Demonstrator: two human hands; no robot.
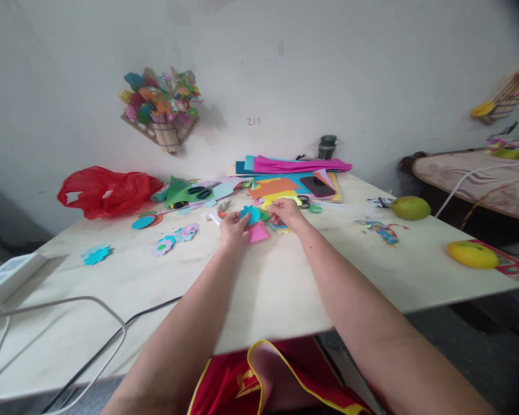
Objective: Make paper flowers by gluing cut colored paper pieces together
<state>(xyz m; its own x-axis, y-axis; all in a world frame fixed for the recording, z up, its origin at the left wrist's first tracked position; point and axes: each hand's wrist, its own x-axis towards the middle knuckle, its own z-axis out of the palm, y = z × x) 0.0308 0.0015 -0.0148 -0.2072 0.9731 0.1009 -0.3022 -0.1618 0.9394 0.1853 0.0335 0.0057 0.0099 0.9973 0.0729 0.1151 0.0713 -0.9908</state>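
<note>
Between the thumb and fingers of my left hand (233, 228) is a blue paper flower (250, 215), held above the table. My right hand (286, 212) is just to its right, its fingertips pinched together; whatever they hold is too small to make out. Below the hands lies a pink piece of paper (258, 233), with small colored scraps (280, 228) beside it. Purple and blue paper flowers (163, 246) rest to the left, and more blue flower cutouts (96, 255) lie farther left.
Behind my hands are scissors (200, 191), orange sheets (274, 187), a phone (317, 186) and a dark cup (327, 147). A red plastic bag (108, 190) lies back left. To the right are a green mango (410, 208) and a yellow mango (473, 254). Cables (112, 340) cross the left front.
</note>
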